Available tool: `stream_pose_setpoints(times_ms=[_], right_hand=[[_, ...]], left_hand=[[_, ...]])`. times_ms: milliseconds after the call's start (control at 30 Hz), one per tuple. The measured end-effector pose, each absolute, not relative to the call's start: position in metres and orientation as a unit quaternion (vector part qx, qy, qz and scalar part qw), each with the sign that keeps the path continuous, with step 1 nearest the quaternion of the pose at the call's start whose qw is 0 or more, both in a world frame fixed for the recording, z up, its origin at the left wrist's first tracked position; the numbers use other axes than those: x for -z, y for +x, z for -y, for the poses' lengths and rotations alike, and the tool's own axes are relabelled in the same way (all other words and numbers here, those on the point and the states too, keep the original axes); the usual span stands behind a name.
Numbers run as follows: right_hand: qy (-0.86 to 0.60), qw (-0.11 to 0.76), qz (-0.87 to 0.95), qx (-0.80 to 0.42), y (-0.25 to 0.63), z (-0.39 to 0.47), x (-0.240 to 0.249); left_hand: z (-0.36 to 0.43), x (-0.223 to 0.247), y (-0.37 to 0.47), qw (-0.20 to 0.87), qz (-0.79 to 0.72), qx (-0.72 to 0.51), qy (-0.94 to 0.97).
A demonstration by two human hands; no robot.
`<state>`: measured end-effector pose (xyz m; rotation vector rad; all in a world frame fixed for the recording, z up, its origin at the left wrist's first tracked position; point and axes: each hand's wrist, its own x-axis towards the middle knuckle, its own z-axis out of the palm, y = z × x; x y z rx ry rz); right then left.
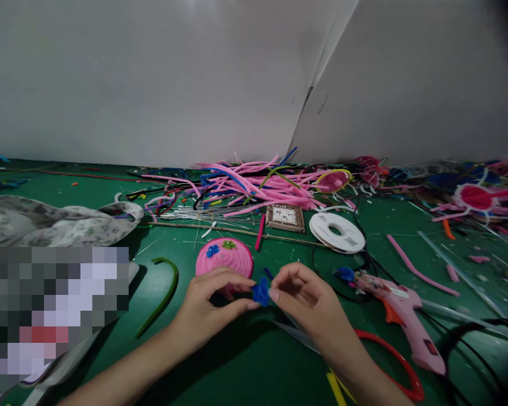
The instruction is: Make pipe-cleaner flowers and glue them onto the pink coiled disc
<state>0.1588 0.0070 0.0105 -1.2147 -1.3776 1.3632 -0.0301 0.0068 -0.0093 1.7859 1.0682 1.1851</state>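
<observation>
Between my two hands is a small blue flower shape [261,292], apparently bent from pipe cleaner. My left hand [220,296] pinches its left side between thumb and fingers. On its right edge, the thumb and curled fingers of my right hand [301,293] close in a pinch. Just behind my left hand lies a round pink coiled disc [224,258] with a blue flower [212,251] and a green flower [228,244] on top. Scissors with red handles [400,361] lie partly under my right forearm, their blades pointing toward the left.
A pink glue gun [400,307] rests on the right, its cord nearby. Behind stand a white spool [337,231], a small framed piece [285,217] and a heap of pink pipe cleaners [254,186]. At left are a green pipe cleaner [171,287] and patterned cloth [63,220].
</observation>
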Motion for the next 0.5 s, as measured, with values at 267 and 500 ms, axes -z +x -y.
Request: stream_pose_setpoints(times_ms=[267, 500], right_hand=[[-0.473, 0.384, 0.459, -0.646, 0.1565, -0.0092, -0.0191], [-0.513, 0.398, 0.524, -0.551, 0.1582, -0.009, -0.0144]], left_hand=[[-0.0062, 0.0133, -0.0324, 0.286, -0.365, -0.464, 0.755], [-0.0047, 0.0057, -0.0268, 0.479, -0.451, -0.418, 0.626]])
